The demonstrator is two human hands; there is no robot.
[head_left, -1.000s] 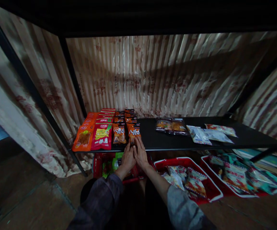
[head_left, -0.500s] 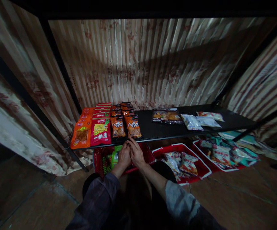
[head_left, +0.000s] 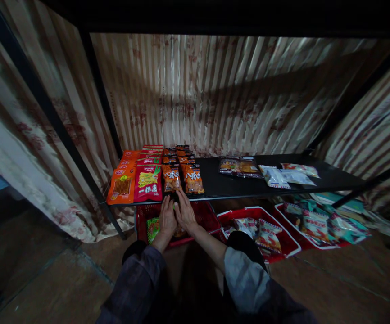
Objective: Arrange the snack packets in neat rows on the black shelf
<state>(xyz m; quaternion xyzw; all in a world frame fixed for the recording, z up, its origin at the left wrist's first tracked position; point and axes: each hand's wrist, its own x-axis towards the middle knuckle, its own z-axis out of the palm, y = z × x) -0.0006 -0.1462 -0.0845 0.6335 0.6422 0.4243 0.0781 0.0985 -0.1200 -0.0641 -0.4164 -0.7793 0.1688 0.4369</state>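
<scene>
My left hand [head_left: 167, 219] and my right hand [head_left: 184, 213] lie side by side, fingers stretched out, just below the front edge of a low black shelf [head_left: 235, 188]. Neither holds anything. My right fingertips reach the shelf edge under two rows of small orange snack packs [head_left: 192, 178]. Left of those lie rows of red packs [head_left: 148, 182] and larger orange packs [head_left: 122, 186]. Both hands hover over a red basket [head_left: 208, 213] on the floor, which holds a green packet [head_left: 153, 226].
Brown packets [head_left: 238, 166] and pale packets [head_left: 284, 176] lie further right on the shelf. Two more red baskets [head_left: 284, 237] [head_left: 346, 245] with snack bags stand under it. Striped curtains hang behind and at both sides. A black frame post [head_left: 103, 112] rises at the back left.
Both hands have drawn back and down from the front orange packs on the shelf to the space over the red basket. The view has shifted a little.
</scene>
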